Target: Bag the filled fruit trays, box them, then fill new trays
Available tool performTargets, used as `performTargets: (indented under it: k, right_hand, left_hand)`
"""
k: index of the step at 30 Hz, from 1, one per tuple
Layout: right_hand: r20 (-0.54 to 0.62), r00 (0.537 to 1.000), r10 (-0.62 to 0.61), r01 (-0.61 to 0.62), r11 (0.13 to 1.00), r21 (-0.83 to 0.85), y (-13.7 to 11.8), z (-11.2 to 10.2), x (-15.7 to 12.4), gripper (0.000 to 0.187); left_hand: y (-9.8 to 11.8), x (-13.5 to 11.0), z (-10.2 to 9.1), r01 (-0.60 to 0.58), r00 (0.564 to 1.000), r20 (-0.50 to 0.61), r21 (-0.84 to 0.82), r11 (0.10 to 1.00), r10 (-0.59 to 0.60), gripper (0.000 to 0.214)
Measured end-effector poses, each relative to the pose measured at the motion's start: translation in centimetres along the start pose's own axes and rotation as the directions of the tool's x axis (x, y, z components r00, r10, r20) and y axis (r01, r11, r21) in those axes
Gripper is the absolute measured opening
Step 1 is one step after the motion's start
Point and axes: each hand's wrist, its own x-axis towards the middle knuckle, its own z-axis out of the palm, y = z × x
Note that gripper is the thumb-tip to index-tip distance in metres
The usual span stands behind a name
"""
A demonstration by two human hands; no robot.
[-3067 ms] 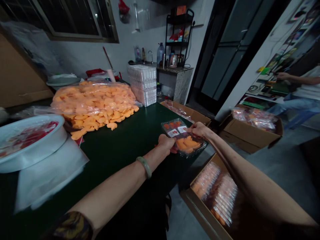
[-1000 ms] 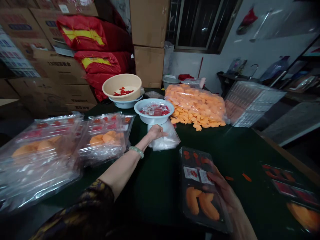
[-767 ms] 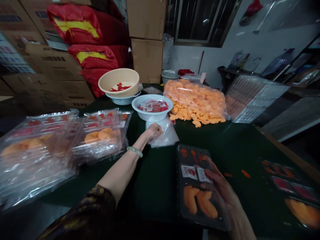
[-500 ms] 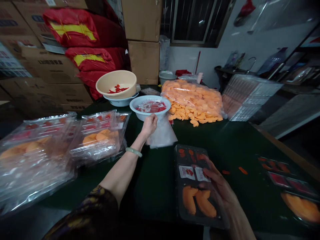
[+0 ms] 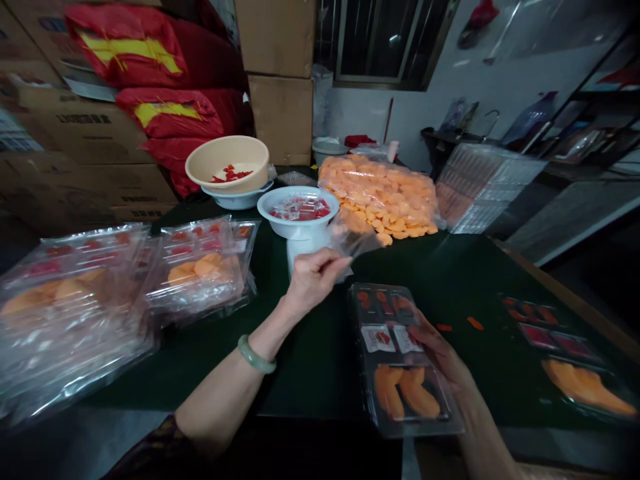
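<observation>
On your dark green table [image 5: 310,380], a big clear bag [image 5: 377,200] bulges with orange pieces, and a white bowl [image 5: 295,208] holds red sachets. Your hands are apart: your right hand [image 5: 440,353] grips a clear tray [image 5: 400,347] of orange pieces and sachets near you, while your left hand [image 5: 315,280] pinches clear plastic film [image 5: 357,239].

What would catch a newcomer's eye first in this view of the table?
The big clear bag of orange pieces stands out first, at the far side of the dark green table, with red sacks with yellow patches piled at upper left. Nearer, the right hand holds a clear tray of orange pieces, while the left hand pinches a clear film.
</observation>
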Motion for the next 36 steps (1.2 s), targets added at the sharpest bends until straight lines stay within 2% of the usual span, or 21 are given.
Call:
performTargets:
  k: [1,2,4,6,7,9,12,15,18,22,26,31,36]
  right_hand:
    - [0.001,1.000,0.004,-0.004,1.000,-0.008,0.0,-0.4,-0.6,0.081]
    - [-0.016,1.000,0.004,-0.004,1.000,-0.018,-0.1,-0.8,-1.4,0.080]
    - [-0.087,0.996,-0.020,0.017,0.999,-0.043,-0.2,-1.4,-3.4,0.077]
    - [-0.166,0.985,-0.049,0.041,0.998,-0.056,-0.1,-1.5,-5.6,0.075]
    - [-0.192,0.980,-0.051,0.040,0.998,-0.057,0.0,-1.2,-6.7,0.073]
    - [-0.176,0.984,-0.017,0.009,0.999,-0.049,0.6,-0.1,-8.3,0.068]
    - [0.005,0.997,0.083,-0.083,0.996,-0.034,2.3,1.9,-9.0,0.062]
    - [0.188,0.971,0.149,-0.147,0.989,-0.026,4.0,3.3,-8.2,0.060]
    - [0.248,0.950,0.192,-0.186,0.981,-0.047,4.7,3.4,-7.5,0.059]
    - [0.186,0.963,0.197,-0.186,0.980,-0.071,4.2,2.9,-8.0,0.060]
    - [0.066,0.977,0.203,-0.196,0.976,-0.098,3.5,3.0,-8.8,0.064]
    - [-0.039,0.982,0.185,-0.189,0.972,-0.142,3.0,3.5,-8.9,0.082]
    - [-0.066,0.987,0.147,-0.156,0.974,-0.163,3.2,3.8,-9.0,0.086]
  left_hand:
    - [0.3,-0.3,0.2,-0.022,0.993,0.119,0.039,0.999,0.017,0.026]
    - [0.3,-0.7,0.5,-0.040,0.968,0.252,0.090,0.995,0.016,0.026]
    - [-0.4,-1.7,1.5,-0.075,0.878,0.478,0.188,0.979,-0.024,0.022]
    - [-1.5,-2.8,2.9,-0.111,0.797,0.602,0.228,0.967,-0.050,0.018]
    - [-1.9,-3.4,3.5,-0.125,0.773,0.632,0.218,0.968,-0.042,0.017]
    - [-2.2,-4.5,4.6,-0.153,0.749,0.663,0.176,0.972,-0.002,0.017]
    - [-1.5,-5.3,5.1,-0.203,0.710,0.699,0.089,0.975,0.084,0.018]
    - [-0.4,-5.2,4.4,-0.228,0.668,0.725,-0.012,0.973,0.166,0.018]
    - [0.0,-4.7,3.1,-0.231,0.641,0.735,-0.093,0.968,0.223,0.017]
    - [0.1,-4.3,1.4,-0.238,0.606,0.739,-0.184,0.954,0.294,0.014]
    - [0.9,-4.3,0.9,-0.246,0.564,0.746,-0.257,0.935,0.354,0.015]
    - [2.4,-4.0,1.7,-0.282,0.458,0.805,-0.272,0.920,0.378,0.016]
    - [3.2,-3.9,2.6,-0.379,0.345,0.873,-0.207,0.902,0.345,0.013]
